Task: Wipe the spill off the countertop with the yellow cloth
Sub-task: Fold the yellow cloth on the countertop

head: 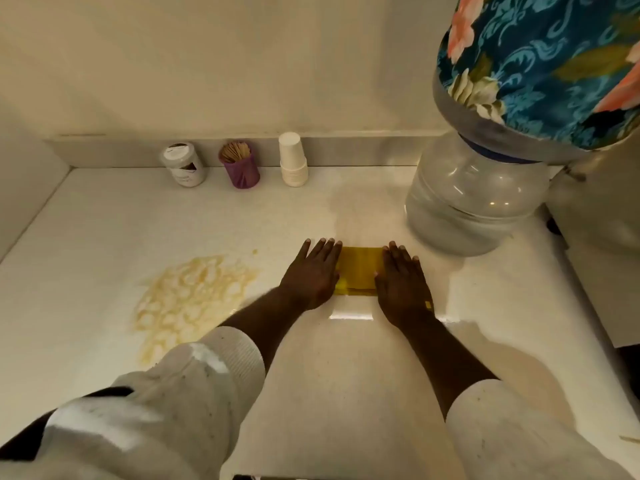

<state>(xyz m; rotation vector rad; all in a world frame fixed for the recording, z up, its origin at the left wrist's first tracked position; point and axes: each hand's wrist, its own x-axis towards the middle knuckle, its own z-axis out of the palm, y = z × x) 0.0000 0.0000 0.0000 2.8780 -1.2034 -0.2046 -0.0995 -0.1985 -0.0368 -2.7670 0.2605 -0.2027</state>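
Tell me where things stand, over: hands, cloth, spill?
Left hand and right hand flat, open, pressing the folded yellow cloth. Spill unwiped, off to the left on the countertop. Nothing between cloth and spill.

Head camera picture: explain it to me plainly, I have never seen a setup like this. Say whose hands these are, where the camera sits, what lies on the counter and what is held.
There is no machine here. A person wears one camera on the head, looking forward and down at their own arms. The left hand and right hand lie flat, fingers open, pressing the ends of a folded yellow cloth on the white countertop; neither hand grips it. To the left lies the yellowish spill, not yet wiped. At the back wall stand a small jar, a purple holder of toothpicks and stacked paper cups. On the right is a big water bottle under a flowered cover.
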